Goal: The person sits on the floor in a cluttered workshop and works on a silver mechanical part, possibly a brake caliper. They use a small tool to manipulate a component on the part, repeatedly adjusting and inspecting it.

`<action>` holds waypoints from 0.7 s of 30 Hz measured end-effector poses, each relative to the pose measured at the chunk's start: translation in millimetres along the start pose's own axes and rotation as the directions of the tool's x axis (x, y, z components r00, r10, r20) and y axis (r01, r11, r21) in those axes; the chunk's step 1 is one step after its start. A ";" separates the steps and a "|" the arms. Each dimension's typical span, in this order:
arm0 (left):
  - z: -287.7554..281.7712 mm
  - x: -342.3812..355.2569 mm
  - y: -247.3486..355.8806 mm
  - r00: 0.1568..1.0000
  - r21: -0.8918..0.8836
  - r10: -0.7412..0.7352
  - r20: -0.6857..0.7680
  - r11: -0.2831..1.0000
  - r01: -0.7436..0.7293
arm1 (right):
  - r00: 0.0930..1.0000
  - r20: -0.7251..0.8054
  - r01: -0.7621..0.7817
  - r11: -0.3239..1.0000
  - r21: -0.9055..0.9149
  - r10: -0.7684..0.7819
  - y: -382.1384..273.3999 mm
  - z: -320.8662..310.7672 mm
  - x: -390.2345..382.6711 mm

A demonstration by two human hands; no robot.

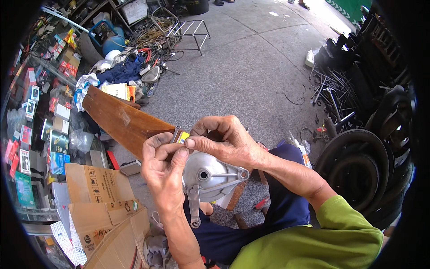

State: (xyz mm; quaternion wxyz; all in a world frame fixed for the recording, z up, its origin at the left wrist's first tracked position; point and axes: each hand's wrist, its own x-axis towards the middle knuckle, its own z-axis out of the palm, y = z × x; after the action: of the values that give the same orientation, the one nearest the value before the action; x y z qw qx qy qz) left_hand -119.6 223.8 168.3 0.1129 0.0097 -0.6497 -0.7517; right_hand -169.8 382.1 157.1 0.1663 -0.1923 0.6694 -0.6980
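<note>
Green shirt [309, 246]'s closest, near R. Your L hand [163, 170] & R hand [229, 142]: fingers curled, thumbs in, meeting at small yellow-labelled pc [183, 137]; can't tell if gripped. Round metal cover [212, 181] w/ lever [194, 204] just below. Brown board [123, 119] runs far L.

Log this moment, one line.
left hand: at yellow-marked piece; right hand: same piece, grip unclear; drum-brake plate: beneath hands; wooden plank: ahead left

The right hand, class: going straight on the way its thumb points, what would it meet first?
The right hand would likely first meet the small yellow-faced piece beside its thumb tip, then perhaps the left hand, though depth there is unclear.
</note>
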 end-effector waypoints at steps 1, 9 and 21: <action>-1.0 0.1 -0.9 1.000 0.007 0.005 0.001 1.000 -0.005 | 0.999 -0.007 0.033 0.999 0.041 -0.033 0.8 0.8 -0.1; -1.2 3.7 -0.5 0.980 -0.034 0.100 -0.172 0.994 -0.107 | 0.987 0.162 -0.046 0.947 0.319 -0.007 -10.4 -5.6 -4.3; -6.0 6.3 -2.0 0.966 -0.089 0.130 -0.223 0.984 -0.153 | 0.951 0.265 0.035 0.907 0.419 -0.159 -3.4 -3.2 -6.4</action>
State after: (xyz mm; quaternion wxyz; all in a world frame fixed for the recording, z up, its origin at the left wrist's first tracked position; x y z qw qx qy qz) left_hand -125.1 217.1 166.2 0.2366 0.0391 -0.5921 -0.7694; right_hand -165.7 388.2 160.1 0.2647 -0.2878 0.4658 -0.7938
